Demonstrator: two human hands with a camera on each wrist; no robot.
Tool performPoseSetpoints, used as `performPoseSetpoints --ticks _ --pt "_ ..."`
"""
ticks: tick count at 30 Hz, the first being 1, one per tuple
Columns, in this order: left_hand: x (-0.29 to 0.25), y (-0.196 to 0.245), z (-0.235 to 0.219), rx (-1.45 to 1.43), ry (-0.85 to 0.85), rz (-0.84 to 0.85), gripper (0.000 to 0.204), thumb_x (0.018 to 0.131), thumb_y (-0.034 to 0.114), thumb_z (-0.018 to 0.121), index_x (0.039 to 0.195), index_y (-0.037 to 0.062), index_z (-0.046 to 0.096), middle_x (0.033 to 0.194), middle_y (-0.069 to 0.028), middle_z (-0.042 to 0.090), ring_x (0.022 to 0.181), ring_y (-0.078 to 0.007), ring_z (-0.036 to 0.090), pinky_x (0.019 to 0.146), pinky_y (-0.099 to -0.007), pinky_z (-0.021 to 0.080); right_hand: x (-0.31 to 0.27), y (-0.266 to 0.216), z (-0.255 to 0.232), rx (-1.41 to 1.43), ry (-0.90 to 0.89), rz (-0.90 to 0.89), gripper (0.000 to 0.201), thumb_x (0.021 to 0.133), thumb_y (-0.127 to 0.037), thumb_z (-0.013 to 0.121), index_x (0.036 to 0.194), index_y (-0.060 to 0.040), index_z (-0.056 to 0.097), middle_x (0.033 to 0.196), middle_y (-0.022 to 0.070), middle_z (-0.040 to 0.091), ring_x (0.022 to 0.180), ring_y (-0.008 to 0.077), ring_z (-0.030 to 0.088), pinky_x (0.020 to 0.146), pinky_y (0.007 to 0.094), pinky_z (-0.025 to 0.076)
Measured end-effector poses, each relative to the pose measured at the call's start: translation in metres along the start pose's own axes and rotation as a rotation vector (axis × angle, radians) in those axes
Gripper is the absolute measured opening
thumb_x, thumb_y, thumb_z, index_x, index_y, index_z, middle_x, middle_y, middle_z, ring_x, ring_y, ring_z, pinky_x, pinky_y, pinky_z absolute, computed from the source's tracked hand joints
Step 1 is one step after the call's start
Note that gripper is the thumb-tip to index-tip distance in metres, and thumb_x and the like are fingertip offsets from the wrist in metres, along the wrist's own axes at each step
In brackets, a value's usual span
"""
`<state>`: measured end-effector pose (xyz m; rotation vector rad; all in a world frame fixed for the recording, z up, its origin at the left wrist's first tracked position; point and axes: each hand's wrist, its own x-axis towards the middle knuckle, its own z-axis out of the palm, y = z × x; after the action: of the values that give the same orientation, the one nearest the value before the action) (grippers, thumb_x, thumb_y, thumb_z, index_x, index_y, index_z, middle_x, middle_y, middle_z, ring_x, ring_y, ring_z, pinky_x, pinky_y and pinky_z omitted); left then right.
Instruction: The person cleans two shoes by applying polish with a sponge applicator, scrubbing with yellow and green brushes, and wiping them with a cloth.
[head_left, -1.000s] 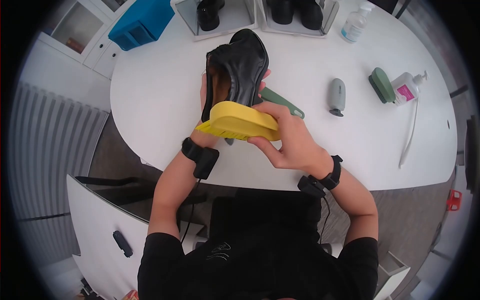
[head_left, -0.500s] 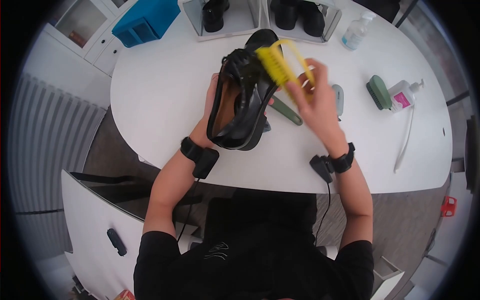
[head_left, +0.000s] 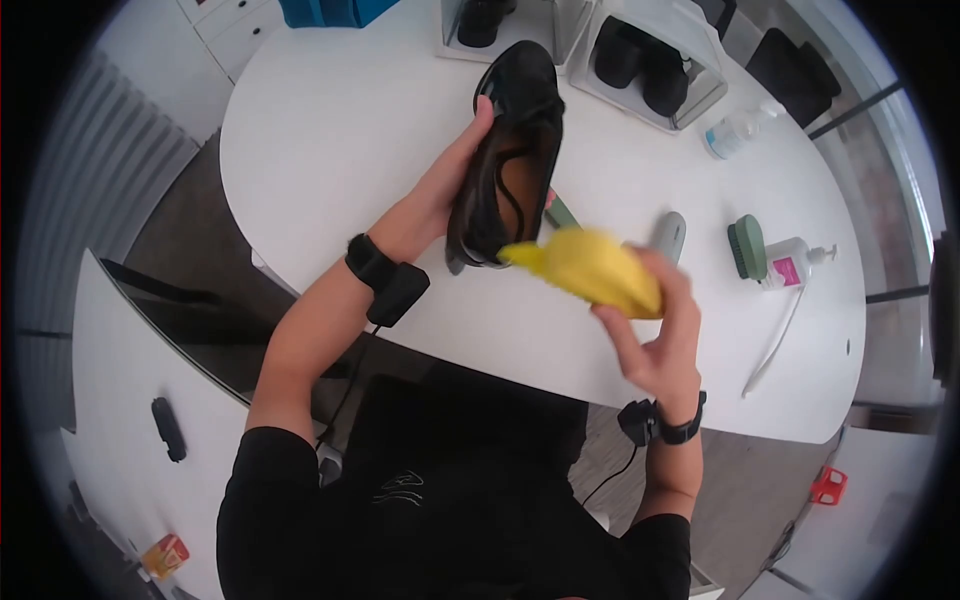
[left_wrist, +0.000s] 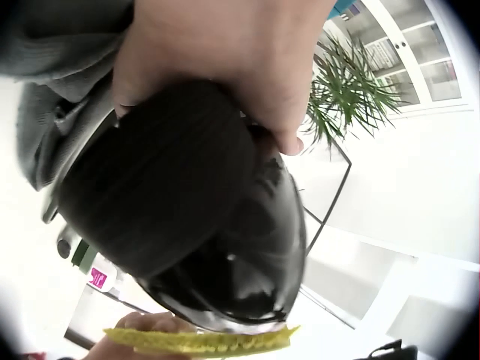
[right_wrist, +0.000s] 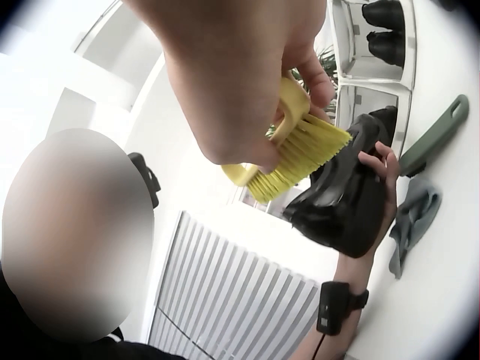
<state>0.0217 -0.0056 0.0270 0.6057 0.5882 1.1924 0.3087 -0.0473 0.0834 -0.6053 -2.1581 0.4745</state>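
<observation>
My left hand (head_left: 440,195) grips a glossy black shoe (head_left: 528,88) above the table, its toe pointing away from me and its opening and tan insole showing. The thumb lies along the side near the front. In my right hand (head_left: 665,345) is a yellow brush (head_left: 605,275), blurred, pinched by its handle with the bristles toward the heel. From the right wrist view, the yellow bristles (right_wrist: 300,161) face the shoe (right_wrist: 341,206). The left wrist view shows the dark sole (left_wrist: 161,176) close up, and the brush (left_wrist: 202,343) right by the shoe's lower edge.
A green handle (head_left: 562,213) and a grey cloth (right_wrist: 416,217) lie under the shoe. Rightward are a grey device (head_left: 668,238), a green brush (head_left: 745,248), a pump bottle (head_left: 787,265) and a white strip (head_left: 775,345). Behind stand a clear bottle (head_left: 733,132) and boxes (head_left: 683,118) with black shoes.
The yellow brush went from the heel to the shoe's front, then came back toward the heel on the right. My left hand has turned the shoe, and the head view has swung.
</observation>
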Motion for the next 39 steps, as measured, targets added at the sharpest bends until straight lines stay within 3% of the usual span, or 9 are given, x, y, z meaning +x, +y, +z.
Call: performPoseSetpoints --ticks 4,8,13,19,24,26,33,37,39 --pt "0.003 0.000 -0.003 0.114 0.044 0.026 0.083 0.107 0.071 0.038 0.155 0.0044 0.046 0.146 -0.0148 0.061 0.127 -0.0275 0.065 0.107 -0.0422 0.055 0.006 -0.020 -0.001 -0.191 -0.220 -0.144 0.059 0.076 -0.008 0.084 0.133 -0.0128 0.070 0.096 0.0046 0.066 0.077 0.0228 0.064 0.061 0.0344 0.051" --pt "-0.011 0.001 0.031 0.178 0.176 0.114 0.081 0.108 0.069 0.040 0.153 0.0030 0.050 0.140 -0.0097 0.066 0.123 -0.0171 0.067 0.107 -0.0311 0.054 0.016 -0.034 -0.003 -0.251 -0.317 -0.166 0.060 0.078 -0.010 0.083 0.136 -0.0148 0.070 0.091 0.0028 0.062 0.075 0.0205 0.062 0.060 0.0316 0.050" --pt "-0.009 -0.004 0.025 0.170 0.012 0.006 0.080 0.109 0.067 0.039 0.156 0.0020 0.047 0.147 -0.0110 0.062 0.132 -0.0172 0.061 0.114 -0.0334 0.049 0.030 -0.043 0.003 -0.322 -0.480 -0.095 0.061 0.083 -0.010 0.081 0.141 -0.0156 0.065 0.086 0.0035 0.058 0.073 0.0205 0.061 0.058 0.0327 0.049" --pt "-0.012 -0.010 0.026 0.337 0.076 -0.065 0.085 0.107 0.073 0.037 0.154 0.0031 0.050 0.139 -0.0110 0.065 0.130 -0.0126 0.060 0.111 -0.0292 0.047 0.042 -0.017 0.004 -0.231 -0.221 0.028 0.060 0.087 -0.010 0.080 0.144 -0.0120 0.060 0.088 0.0109 0.062 0.075 0.0317 0.064 0.062 0.0413 0.052" --pt "-0.007 -0.013 0.026 0.187 0.080 -0.031 0.081 0.108 0.070 0.038 0.148 0.0028 0.056 0.132 -0.0079 0.068 0.114 -0.0118 0.068 0.101 -0.0271 0.054 0.064 0.020 -0.012 -0.206 -0.076 0.106 0.054 0.092 -0.011 0.079 0.142 -0.0093 0.059 0.107 0.0176 0.073 0.093 0.0383 0.074 0.078 0.0396 0.061" --pt "-0.009 -0.015 0.029 0.179 0.068 -0.045 0.080 0.108 0.070 0.039 0.147 0.0027 0.057 0.131 -0.0079 0.069 0.114 -0.0120 0.068 0.100 -0.0270 0.054 0.075 0.030 -0.022 -0.321 0.100 0.362 0.050 0.094 -0.014 0.078 0.140 -0.0095 0.060 0.113 0.0187 0.075 0.101 0.0386 0.076 0.086 0.0387 0.062" --pt "-0.002 -0.020 0.021 0.267 0.072 -0.119 0.082 0.105 0.073 0.044 0.148 0.0058 0.058 0.131 -0.0098 0.068 0.117 -0.0158 0.067 0.100 -0.0290 0.055 0.084 0.022 -0.004 -0.602 0.162 -0.136 0.039 0.093 -0.009 0.078 0.130 -0.0122 0.066 0.098 0.0078 0.074 0.081 0.0265 0.069 0.066 0.0333 0.055" --pt "0.002 -0.023 0.015 0.297 0.113 -0.064 0.079 0.105 0.074 0.044 0.153 0.0119 0.055 0.138 -0.0110 0.064 0.122 -0.0172 0.065 0.100 -0.0306 0.055 0.077 0.016 0.005 -0.644 0.034 -0.162 0.050 0.079 -0.002 0.080 0.126 -0.0142 0.070 0.096 0.0022 0.069 0.081 0.0229 0.063 0.062 0.0336 0.053" --pt "0.008 -0.026 0.010 0.137 0.155 -0.002 0.077 0.108 0.067 0.044 0.155 0.0051 0.048 0.136 -0.0094 0.067 0.117 -0.0173 0.068 0.102 -0.0301 0.054 0.071 0.010 0.011 -0.620 0.009 -0.169 0.055 0.073 0.000 0.078 0.126 -0.0137 0.071 0.096 0.0007 0.067 0.082 0.0214 0.062 0.061 0.0327 0.052"
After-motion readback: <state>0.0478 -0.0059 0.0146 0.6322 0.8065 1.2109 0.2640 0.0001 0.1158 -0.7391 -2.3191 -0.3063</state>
